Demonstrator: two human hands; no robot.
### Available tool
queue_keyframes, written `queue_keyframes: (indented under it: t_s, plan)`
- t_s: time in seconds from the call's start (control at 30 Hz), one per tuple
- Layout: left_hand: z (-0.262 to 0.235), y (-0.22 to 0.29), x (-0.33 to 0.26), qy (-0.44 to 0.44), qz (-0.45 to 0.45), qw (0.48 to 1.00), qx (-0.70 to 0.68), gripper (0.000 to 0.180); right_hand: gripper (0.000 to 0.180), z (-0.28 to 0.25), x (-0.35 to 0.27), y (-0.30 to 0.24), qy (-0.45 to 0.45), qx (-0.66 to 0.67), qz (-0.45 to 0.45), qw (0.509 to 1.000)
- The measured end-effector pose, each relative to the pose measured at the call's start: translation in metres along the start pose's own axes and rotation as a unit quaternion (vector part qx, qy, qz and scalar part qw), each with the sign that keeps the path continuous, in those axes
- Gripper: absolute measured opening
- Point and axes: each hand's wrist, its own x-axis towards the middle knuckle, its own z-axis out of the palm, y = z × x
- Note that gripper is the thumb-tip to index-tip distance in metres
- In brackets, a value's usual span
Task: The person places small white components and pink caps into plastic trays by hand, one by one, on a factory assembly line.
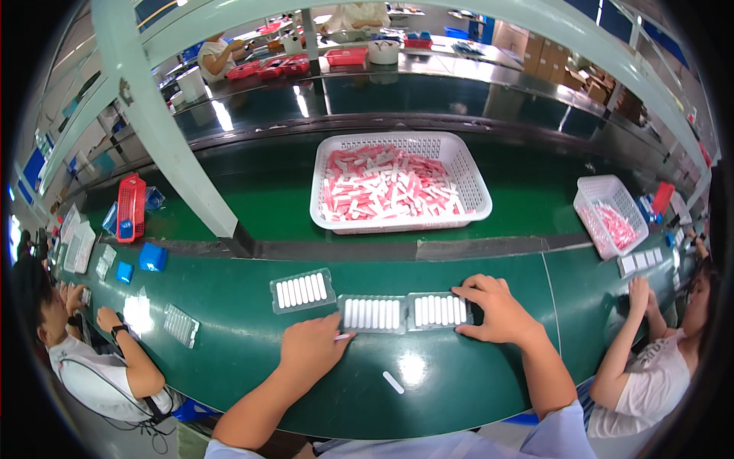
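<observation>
Two clear plastic trays filled with white sticks lie side by side on the green belt: one (372, 314) in the middle, one (438, 310) to its right. My left hand (312, 349) rests at the left edge of the middle tray and pinches a thin white stick between its fingers. On the right tray's end my right hand (495, 310) lies with its fingers spread, pressing on it. A third filled tray (302, 291) sits slightly farther left. One loose white stick (393, 382) lies on the belt close to me.
A large white basket (399, 183) of pink and white sticks stands beyond the belt. A smaller basket (608, 216) is at the right. Two seated people work at the left and right. A red basket (131, 206), blue boxes (152, 257) and a slanted frame post (164, 126) are at the left.
</observation>
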Motion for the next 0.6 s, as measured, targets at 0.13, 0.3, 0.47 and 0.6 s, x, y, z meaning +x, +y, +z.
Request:
queue_keyframes:
  t_s: [0.13,0.3,0.47,0.6]
  plan:
    - [0.010,0.007,0.031,0.017,0.044,0.999,0.027,0.031,0.070,-0.004,0.001,0.014,-0.005,0.009,0.074,0.997]
    - [-0.003,-0.021,0.043,0.074,0.038,0.997,0.001,0.051,0.069,0.002,0.022,0.018,0.001,0.027,0.053,0.998]
    - [-0.042,-0.095,0.008,0.120,-0.045,0.992,0.013,0.061,0.067,0.020,0.062,0.000,-0.001,0.011,-0.022,1.000]
    - [-0.086,-0.138,-0.043,0.225,-0.291,0.927,-0.069,0.044,0.068,0.048,0.100,-0.025,-0.006,0.004,-0.068,0.998]
